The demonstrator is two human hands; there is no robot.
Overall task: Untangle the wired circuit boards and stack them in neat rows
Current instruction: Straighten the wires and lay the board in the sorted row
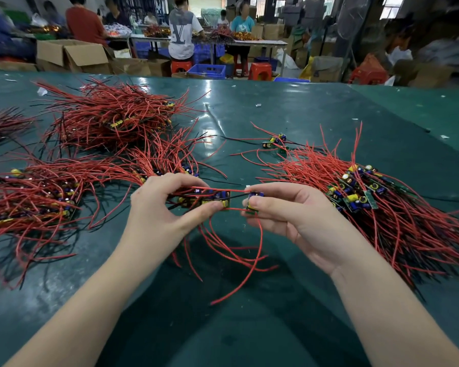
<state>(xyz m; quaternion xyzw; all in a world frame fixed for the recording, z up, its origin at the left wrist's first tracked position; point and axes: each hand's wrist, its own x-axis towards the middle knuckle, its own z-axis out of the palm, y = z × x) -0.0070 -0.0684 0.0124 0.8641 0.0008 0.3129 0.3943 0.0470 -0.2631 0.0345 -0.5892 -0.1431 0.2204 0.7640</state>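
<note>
Boards sit just apart above the near table: my left hand pinches a small stack, my right hand pinches one board, red wires bridging and drooping between them.

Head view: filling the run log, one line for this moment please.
left hand: holds boards | right hand: pinches single board | wires: hang between | piles: both sides
</note>
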